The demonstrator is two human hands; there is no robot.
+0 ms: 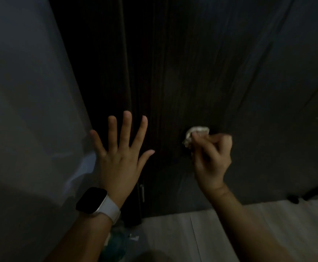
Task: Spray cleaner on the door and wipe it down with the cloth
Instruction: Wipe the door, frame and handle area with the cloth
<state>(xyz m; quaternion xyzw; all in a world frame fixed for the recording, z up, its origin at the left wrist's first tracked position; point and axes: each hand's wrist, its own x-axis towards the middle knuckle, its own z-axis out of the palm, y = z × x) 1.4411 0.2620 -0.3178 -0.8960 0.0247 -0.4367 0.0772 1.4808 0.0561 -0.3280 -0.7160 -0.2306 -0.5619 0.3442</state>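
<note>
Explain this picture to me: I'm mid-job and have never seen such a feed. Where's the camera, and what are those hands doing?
There is one view only, from a camera worn on the person's head, looking down and forward. The left hand, wearing a white-strapped dark-faced smartwatch, is spread open with straight fingers against the dark wood-grain door. The right hand grips a crumpled pale cloth at the door. Pale floorboards lie below. It is dim; I see no spray bottle clearly.

Door (pixel 192 72) ahead of both hands: dark wood, vertical grain, matt w/ faint sheen. Cloth (pixel 194 134) in right hand (pixel 212 163): pale, crumpled, soft-looking fabric. Watch (pixel 95 202) on left wrist: glossy black glass face, smooth white strap. Floor (pixel 230 233) below hands: pale planks, smooth, matt.
</note>
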